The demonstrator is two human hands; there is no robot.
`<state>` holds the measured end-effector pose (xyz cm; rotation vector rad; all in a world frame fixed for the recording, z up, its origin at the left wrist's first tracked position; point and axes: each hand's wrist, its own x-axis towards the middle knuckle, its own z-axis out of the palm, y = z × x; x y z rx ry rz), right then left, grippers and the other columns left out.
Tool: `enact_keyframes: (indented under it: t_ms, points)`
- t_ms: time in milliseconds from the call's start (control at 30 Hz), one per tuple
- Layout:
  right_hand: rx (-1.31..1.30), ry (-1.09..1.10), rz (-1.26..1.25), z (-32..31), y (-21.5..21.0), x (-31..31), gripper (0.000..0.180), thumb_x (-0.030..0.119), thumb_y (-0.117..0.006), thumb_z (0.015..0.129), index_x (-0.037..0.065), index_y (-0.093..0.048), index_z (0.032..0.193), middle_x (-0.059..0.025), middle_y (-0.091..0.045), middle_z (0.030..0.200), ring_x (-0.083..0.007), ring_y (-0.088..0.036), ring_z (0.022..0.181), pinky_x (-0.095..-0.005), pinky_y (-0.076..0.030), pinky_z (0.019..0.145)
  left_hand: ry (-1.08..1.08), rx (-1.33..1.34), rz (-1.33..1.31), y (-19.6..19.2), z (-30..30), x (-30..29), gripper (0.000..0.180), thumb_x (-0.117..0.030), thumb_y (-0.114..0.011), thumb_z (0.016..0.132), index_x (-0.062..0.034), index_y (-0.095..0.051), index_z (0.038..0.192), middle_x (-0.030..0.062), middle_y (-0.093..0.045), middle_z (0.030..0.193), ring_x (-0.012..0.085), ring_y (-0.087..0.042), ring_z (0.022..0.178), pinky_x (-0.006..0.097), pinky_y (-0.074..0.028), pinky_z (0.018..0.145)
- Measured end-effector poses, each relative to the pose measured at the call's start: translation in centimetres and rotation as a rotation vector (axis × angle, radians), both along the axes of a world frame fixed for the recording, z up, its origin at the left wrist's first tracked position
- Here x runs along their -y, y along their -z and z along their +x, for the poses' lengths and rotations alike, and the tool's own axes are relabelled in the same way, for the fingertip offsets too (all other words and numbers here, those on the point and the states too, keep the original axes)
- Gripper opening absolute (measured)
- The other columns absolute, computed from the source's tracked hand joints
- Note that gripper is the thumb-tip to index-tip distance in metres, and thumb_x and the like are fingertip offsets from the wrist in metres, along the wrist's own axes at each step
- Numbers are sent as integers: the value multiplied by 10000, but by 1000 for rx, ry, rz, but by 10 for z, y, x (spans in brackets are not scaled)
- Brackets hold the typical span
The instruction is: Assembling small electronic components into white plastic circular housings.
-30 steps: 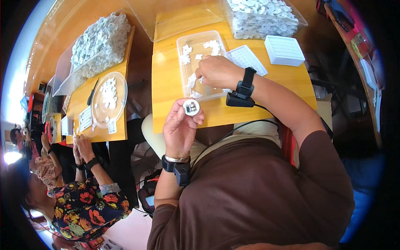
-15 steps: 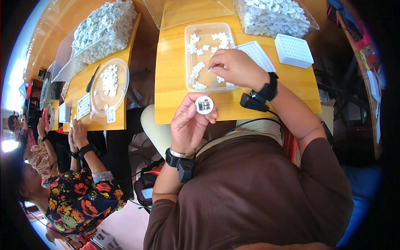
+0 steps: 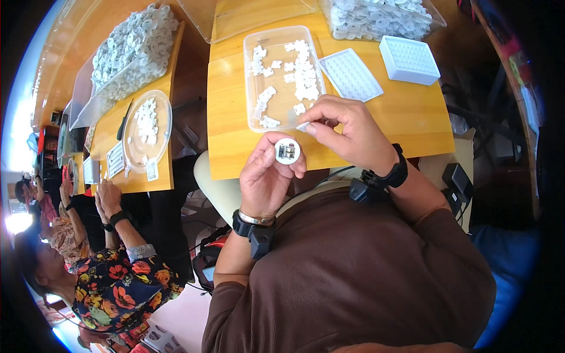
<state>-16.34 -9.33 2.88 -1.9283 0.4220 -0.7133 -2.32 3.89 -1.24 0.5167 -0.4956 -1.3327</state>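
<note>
My left hand (image 3: 265,172) is closed round a small round white part (image 3: 287,151), its open side facing up. Dark and metallic pieces show inside that part. Just above and to its right, my right hand (image 3: 346,130) pinches a small white plastic piece (image 3: 302,126) between thumb and forefinger; its exact shape is too small to make out. The pinched piece is near the near right corner of a clear plastic tray (image 3: 248,88). Inside the tray lie many small white pieces (image 3: 305,79), mostly along its right side.
Right of the tray lie a flat white grid tray (image 3: 352,75) and a thicker white block tray (image 3: 409,60). A clear bin of white discs (image 3: 379,20) stands at the back. On the left, a co-worker in a flowered shirt (image 3: 120,279) sits at another table with a round lid of pieces (image 3: 147,126).
My right hand has drawn back from over the tray toward the left hand, carrying the small white piece. The left hand stays almost still with the round part. The view has shifted slightly.
</note>
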Motion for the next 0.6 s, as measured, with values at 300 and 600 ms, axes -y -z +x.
enact_keyframes:
  t_ms: [300,600]
  points:
    - [85,29,-57,8,2,-5,116,20,-620,813,19,-654,923,-105,-635,786,-209,-632,656,-287,-487,586,-30,47,31,1,0,-3,313,-269,-509,948,8,-482,1093,129,-590,877,198,-598,768,295,-486,694]
    - [31,-32,-288,11,1,-15,106,79,-629,778,46,-670,871,-106,-624,769,-277,-615,713,-355,-495,623,-129,189,224,-9,-5,-2,177,-213,-508,956,-47,-512,1018,47,-593,885,126,-556,753,251,-439,678]
